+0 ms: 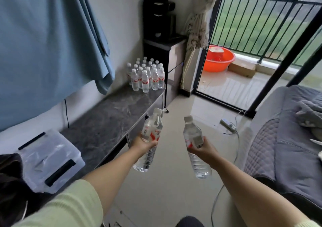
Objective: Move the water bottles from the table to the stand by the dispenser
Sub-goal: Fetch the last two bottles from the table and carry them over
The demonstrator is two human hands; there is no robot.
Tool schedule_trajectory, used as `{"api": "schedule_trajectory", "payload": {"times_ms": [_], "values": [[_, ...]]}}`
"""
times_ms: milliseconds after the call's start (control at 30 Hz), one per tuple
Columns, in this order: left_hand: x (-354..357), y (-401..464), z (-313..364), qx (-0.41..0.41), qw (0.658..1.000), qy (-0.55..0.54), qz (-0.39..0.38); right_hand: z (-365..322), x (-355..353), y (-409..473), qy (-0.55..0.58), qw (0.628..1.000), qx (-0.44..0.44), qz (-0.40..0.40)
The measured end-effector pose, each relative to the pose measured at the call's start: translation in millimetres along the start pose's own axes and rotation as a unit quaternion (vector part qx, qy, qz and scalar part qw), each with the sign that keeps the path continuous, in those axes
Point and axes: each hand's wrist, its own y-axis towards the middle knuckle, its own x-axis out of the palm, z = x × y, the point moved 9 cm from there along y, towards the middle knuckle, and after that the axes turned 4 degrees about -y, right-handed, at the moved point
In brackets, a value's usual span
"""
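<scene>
My left hand grips a clear water bottle with a red and white label, held out over the floor beside the table's edge. My right hand grips a second clear bottle around its label, cap pointing up and away. Several more bottles stand clustered at the far end of the long dark marble table. Beyond them a black water dispenser sits on a dark stand in the corner.
A clear plastic storage box sits on the table's near end. A grey sofa lines the right side. A power strip and cable lie on the tiled floor. An orange basin sits beyond the open balcony door.
</scene>
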Motion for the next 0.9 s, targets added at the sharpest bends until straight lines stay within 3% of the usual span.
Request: {"api": "schedule_trajectory", "payload": {"times_ms": [267, 600, 900], "values": [[-1.8, 93.9, 23.3, -0.028, 0.999, -0.019, 0.017, -29.8, -9.4, 118.6, -0.022, 1.0, 0.016, -0.007], [14.4, 261.3, 61.4, -0.12, 0.987, -0.038, 0.096, -71.1, -17.1, 327.5, -0.03, 0.994, -0.011, -0.102], [28.9, 339.7, 76.6, -0.176, 0.974, -0.094, 0.111, -101.5, 5.6, 443.9, -0.007, 0.988, 0.014, -0.152]]}}
